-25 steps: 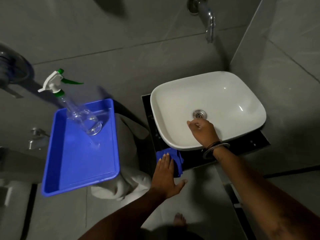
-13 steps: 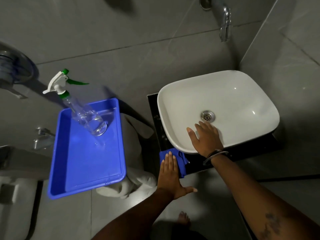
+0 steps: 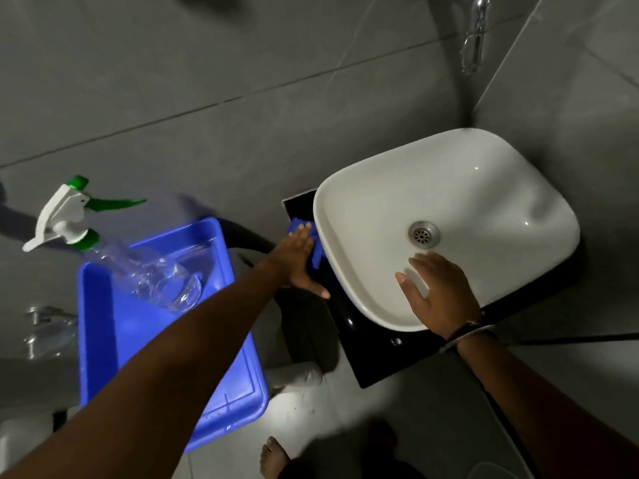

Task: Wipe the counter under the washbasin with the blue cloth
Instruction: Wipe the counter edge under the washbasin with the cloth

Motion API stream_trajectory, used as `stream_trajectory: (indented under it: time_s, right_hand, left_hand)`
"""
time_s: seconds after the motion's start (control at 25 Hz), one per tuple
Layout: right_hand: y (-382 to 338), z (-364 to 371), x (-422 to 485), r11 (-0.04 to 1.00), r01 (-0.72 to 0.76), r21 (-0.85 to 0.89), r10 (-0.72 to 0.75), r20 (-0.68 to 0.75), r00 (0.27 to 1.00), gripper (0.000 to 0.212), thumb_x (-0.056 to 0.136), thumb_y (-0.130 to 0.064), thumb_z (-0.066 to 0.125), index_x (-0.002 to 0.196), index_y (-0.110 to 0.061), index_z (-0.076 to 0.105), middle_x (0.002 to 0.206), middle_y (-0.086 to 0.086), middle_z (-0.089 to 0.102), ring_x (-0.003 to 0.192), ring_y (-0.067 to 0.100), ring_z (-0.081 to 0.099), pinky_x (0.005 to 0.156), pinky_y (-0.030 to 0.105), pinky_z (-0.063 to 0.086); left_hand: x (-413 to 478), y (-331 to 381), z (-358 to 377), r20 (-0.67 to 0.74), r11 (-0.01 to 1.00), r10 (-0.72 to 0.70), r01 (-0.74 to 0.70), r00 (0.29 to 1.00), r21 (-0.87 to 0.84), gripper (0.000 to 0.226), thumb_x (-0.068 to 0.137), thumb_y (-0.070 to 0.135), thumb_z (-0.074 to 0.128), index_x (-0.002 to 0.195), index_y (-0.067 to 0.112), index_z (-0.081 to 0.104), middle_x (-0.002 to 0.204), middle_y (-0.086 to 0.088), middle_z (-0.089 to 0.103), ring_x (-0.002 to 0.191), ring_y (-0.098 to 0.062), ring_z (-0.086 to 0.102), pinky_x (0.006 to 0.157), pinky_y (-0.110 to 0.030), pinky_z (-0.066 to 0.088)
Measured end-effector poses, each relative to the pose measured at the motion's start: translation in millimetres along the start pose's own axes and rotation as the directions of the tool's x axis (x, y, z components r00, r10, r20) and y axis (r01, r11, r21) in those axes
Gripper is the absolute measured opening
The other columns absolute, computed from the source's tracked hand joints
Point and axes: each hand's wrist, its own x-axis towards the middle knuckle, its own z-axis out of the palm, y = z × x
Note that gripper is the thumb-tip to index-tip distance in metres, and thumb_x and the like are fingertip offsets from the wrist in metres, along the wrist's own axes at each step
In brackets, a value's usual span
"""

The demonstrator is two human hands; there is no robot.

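Observation:
A white washbasin [image 3: 484, 188] sits on a glossy black counter [image 3: 377, 354] in the corner. My left hand [image 3: 297, 261] lies flat, palm down, pressing the blue cloth [image 3: 316, 252] onto the counter strip along the basin's left side, near the back wall. Only the cloth's edges show around my fingers. My right hand [image 3: 439, 295] rests with fingers spread on the basin's front rim and inner wall, just below the drain [image 3: 423, 233]. It holds nothing and wears bangles at the wrist.
A blue plastic tray [image 3: 166, 344] stands left of the counter, with a clear spray bottle [image 3: 114, 250] lying in it. A chrome tap [image 3: 475, 36] sticks out of the wall above the basin. My bare foot [image 3: 273, 458] shows on the grey floor.
My left hand has slid the blue cloth from the counter's front left corner back along the basin's left side toward the wall. My right hand stays on the basin. The camera has shifted.

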Motion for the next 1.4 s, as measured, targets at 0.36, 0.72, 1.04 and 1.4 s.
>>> stream_trajectory:
  time_s: [0.36, 0.72, 1.04, 1.4]
  right_hand:
    - [5, 7, 1, 0.999, -0.021, -0.041, 0.016, -0.139, 0.99, 0.054, 0.085, -0.052, 0.045, 0.11, -0.01, 0.067, 0.117, 0.009, 0.07, 0.118, 0.029, 0.059, 0.097, 0.046, 0.049]
    - [4, -1, -2, 1.0, -0.003, -0.003, 0.002, -0.098, 0.995, 0.056, 0.086, -0.054, 0.044, 0.109, -0.01, 0.068, 0.114, 0.009, 0.072, 0.116, 0.03, 0.059, 0.098, 0.047, 0.048]
    - [-1, -8, -6, 0.995, 0.068, 0.071, -0.057, -0.137, 0.989, 0.053, 0.086, -0.051, 0.049, 0.112, -0.009, 0.067, 0.12, 0.01, 0.069, 0.12, 0.03, 0.057, 0.102, 0.045, 0.043]
    - [-21, 48, -146, 0.95, 0.284, 0.134, -0.278, -0.059, 0.959, 0.048, 0.087, -0.045, 0.046, 0.124, -0.017, 0.054, 0.135, 0.008, 0.051, 0.123, 0.03, 0.051, 0.109, 0.044, 0.039]
  left_hand:
    - [63, -30, -44, 0.0, 0.998, 0.025, -0.025, 1.0, -0.054, 0.15, 0.052, 0.065, 0.087, 0.158, 0.014, -0.006, 0.166, -0.015, -0.012, 0.153, -0.031, -0.015, 0.125, -0.051, 0.0]
    - [-30, 34, 47, 0.016, 0.997, -0.03, 0.031, 0.999, -0.072, 0.156, 0.051, 0.077, 0.078, 0.155, 0.005, -0.013, 0.163, -0.02, -0.021, 0.151, -0.033, -0.02, 0.12, -0.039, -0.013]
    - [-115, 160, 118, 0.096, 0.987, -0.061, 0.075, 0.993, -0.144, 0.152, 0.05, 0.093, 0.059, 0.154, 0.017, -0.021, 0.162, -0.012, -0.028, 0.148, -0.033, -0.028, 0.115, -0.043, -0.019]
    - [-167, 163, 77, -0.506, 0.852, -0.364, 0.06, 0.782, -0.52, 0.07, 0.087, 0.053, 0.056, 0.145, 0.014, 0.049, 0.161, -0.006, 0.03, 0.153, -0.022, 0.021, 0.124, -0.037, 0.004]
